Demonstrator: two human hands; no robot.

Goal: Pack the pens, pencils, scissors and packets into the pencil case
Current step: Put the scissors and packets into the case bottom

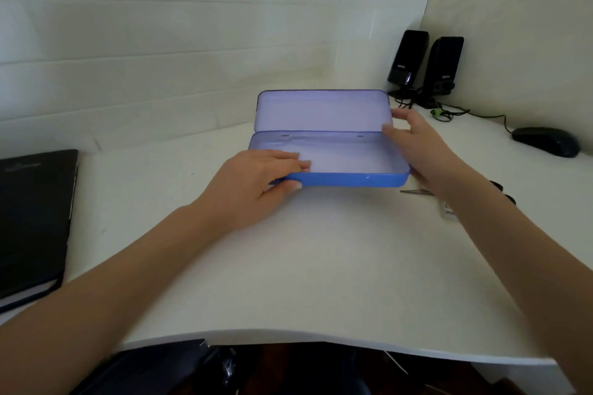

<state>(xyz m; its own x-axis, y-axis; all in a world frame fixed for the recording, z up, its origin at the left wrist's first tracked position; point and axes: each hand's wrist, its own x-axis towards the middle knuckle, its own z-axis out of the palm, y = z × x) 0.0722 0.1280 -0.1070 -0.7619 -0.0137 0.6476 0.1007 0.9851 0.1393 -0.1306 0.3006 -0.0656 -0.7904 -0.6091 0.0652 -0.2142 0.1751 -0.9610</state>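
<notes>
Two bare forearms are reaching out over the white surface (305,266) toward a blue pencil case (340,178), which is sitting open in the middle with its lid (321,111) standing upright at the back. Left hand (256,183) is gripping the case's near-left corner — fingers lying inside, thumb curling under the front wall. Right hand (414,144) is holding the right end, fingertips touching the lid's edge. Scissors (417,192) are lying just beside the case, partly hidden under the right forearm. A black notebook (32,218) is resting far left — speakers (426,64) and a mouse (545,141) far right.
</notes>
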